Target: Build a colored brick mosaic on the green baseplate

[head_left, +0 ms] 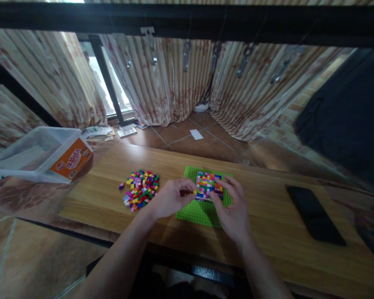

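A block of multicoloured toy bricks (205,181) stands on a green studded baseplate (187,214) in the middle of the wooden table. My left hand (171,197) is at the block's left side, thumb and index finger pinched on a small yellow toy brick (195,192) by its front left corner. Whether that brick touches the block I cannot tell. My right hand (235,207) spans the block's right part, thumb at the front and fingers over the top and far side, gripping it. A pile of loose toy bricks (141,189) lies left of my left hand.
A black phone-like slab (314,214) lies at the table's right. Beyond the left end is a clear plastic bin (28,153) with an orange label. One purple brick (121,186) sits apart from the pile. Curtains (174,83) hang behind, and a dark bar crosses above.
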`<state>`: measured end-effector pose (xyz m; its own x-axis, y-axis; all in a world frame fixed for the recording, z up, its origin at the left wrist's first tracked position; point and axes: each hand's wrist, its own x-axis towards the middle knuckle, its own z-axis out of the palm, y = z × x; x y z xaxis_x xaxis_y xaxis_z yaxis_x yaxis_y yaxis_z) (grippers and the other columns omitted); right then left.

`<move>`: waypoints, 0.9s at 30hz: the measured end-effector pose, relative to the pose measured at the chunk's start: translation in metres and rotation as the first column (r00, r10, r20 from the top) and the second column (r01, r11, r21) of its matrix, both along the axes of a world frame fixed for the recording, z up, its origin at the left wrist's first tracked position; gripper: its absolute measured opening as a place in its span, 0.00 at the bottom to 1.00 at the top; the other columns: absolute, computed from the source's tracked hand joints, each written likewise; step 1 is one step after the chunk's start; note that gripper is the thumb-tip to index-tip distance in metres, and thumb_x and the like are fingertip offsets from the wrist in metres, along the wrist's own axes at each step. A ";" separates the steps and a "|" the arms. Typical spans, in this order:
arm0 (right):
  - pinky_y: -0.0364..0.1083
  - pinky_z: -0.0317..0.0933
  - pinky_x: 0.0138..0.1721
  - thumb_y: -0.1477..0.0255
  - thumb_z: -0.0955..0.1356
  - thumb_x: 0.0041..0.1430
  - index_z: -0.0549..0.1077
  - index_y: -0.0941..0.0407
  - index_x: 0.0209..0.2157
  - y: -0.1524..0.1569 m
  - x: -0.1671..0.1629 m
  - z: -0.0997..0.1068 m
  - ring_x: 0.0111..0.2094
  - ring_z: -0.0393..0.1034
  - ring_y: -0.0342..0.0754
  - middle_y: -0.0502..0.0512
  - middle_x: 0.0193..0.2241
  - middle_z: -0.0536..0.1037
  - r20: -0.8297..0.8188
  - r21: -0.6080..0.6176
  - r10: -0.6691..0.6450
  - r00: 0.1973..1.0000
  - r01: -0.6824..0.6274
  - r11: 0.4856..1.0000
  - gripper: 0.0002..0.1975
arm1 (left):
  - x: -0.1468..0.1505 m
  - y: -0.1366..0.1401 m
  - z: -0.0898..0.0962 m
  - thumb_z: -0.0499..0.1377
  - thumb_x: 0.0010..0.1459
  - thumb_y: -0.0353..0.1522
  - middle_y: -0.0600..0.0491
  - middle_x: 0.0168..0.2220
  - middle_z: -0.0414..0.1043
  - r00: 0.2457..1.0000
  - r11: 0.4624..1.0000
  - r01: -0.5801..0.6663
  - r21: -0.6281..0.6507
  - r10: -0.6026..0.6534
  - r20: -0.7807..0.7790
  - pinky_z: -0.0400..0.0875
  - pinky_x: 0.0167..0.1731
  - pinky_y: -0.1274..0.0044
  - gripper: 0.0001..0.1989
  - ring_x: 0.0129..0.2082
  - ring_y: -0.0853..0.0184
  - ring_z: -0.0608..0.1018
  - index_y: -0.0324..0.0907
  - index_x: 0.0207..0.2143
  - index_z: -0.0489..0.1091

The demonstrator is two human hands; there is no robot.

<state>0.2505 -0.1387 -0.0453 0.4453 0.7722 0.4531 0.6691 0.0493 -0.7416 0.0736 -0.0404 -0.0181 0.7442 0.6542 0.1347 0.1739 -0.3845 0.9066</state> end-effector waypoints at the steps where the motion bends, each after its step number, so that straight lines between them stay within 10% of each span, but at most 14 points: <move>1: 0.59 0.59 0.59 0.63 0.69 0.59 0.76 0.52 0.45 -0.001 -0.001 0.001 0.56 0.66 0.55 0.59 0.54 0.70 -0.006 0.038 0.013 1.000 -0.013 0.999 0.14 | 0.005 -0.004 -0.001 0.58 0.58 0.30 0.55 0.29 0.71 1.000 1.000 0.003 -0.025 -0.003 0.028 0.66 0.33 0.80 0.04 0.29 0.72 0.72 0.38 0.34 0.72; 11: 0.58 0.63 0.55 0.69 0.69 0.61 0.78 0.48 0.42 -0.004 -0.008 0.003 0.54 0.68 0.52 0.55 0.52 0.73 -0.044 0.119 0.187 0.981 -0.181 0.976 0.08 | 0.026 -0.014 -0.010 0.65 0.55 0.38 0.54 0.29 0.73 0.936 0.874 0.100 -0.475 0.079 0.343 0.67 0.30 0.80 0.13 0.26 0.73 0.72 0.36 0.36 0.74; 27: 0.57 0.64 0.54 0.68 0.67 0.64 0.77 0.50 0.40 -0.005 -0.005 0.002 0.51 0.70 0.51 0.56 0.49 0.75 0.030 0.118 0.163 0.986 -0.166 0.979 0.06 | 0.027 -0.015 -0.012 0.62 0.56 0.45 0.53 0.26 0.72 0.966 0.868 0.069 -0.493 0.065 0.249 0.63 0.27 0.80 0.19 0.24 0.73 0.69 0.35 0.29 0.75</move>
